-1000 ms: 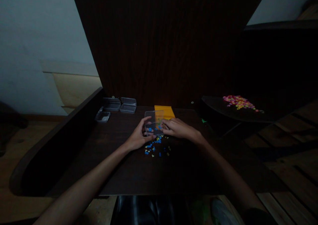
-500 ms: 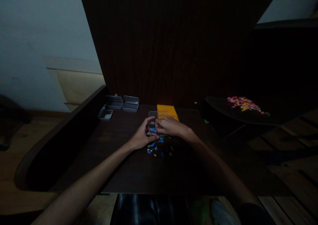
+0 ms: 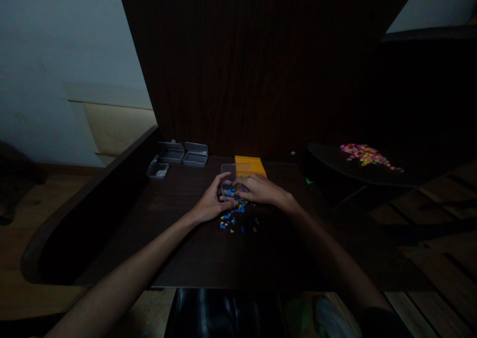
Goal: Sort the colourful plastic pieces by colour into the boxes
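Clear box (image 3: 232,175) is between loose pieces (image 3: 233,221) and orange object (image 3: 255,165).

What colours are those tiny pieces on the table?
The tiny scattered pieces look blue and pale yellow, clearest in the head view.

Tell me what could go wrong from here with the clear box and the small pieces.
The left hand holds the clear box; if it tips, the blue pieces inside might spill. Loose pieces lie just in front, close to the left hand, so a nudge could scatter them. The light is dim, so small pieces could be missed.
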`<state>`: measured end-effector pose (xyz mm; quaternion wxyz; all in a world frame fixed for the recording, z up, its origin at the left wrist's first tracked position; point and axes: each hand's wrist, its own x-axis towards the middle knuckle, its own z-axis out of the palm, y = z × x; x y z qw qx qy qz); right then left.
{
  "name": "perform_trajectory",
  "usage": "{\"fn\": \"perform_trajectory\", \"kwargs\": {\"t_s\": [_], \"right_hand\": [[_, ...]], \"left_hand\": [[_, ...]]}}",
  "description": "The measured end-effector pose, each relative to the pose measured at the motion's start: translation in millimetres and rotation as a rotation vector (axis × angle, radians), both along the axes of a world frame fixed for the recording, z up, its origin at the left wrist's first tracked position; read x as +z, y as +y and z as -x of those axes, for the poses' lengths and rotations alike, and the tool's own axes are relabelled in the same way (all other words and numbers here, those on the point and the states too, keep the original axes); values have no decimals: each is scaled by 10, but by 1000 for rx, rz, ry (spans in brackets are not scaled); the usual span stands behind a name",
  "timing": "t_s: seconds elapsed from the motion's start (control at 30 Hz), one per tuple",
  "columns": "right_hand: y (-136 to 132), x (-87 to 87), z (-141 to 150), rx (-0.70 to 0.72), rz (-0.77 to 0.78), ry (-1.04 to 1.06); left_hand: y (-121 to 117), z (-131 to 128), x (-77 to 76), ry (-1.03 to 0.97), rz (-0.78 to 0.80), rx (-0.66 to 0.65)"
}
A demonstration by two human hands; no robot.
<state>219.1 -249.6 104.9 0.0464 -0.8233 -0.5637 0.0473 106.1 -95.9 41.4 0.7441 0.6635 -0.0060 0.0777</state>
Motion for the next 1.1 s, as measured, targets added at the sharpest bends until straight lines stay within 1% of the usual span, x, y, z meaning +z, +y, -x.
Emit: {"fn": "perform_trajectory", "kwargs": {"t_s": [0.13,0.27,0.37,0.43,0.5,0.57,0.7,0.77,1.0,1.1], "right_hand": [[-90,29,-57,22,-134,109],[-203,23,-101,20,-326,200],[-304,-60,-114,-55,-439,233],[-367,-159,-111,-97,-474,251],[-417,-280,-102,-104,-473,274],[-446,-401,-94,-81,-439,299],[-439,-564,-81,9,-307,314],[-421,-595,-69,30,-269,305],[-398,-618,-51,47,-229,276],[-410,-618,-62,33,-213,265]], "left_hand": [[3,0,5,3,2,1],[17,-4,4,10,-13,18],[33,-11,-3,10,-32,42],[45,-16,-7,10,-48,66],[57,-23,-8,8,-61,88],[66,-28,-5,3,-65,105],[76,-32,7,-3,-54,126],[76,-29,15,-1,-58,127],[64,-26,29,8,-64,122],[63,-24,27,-6,-62,111]]}}
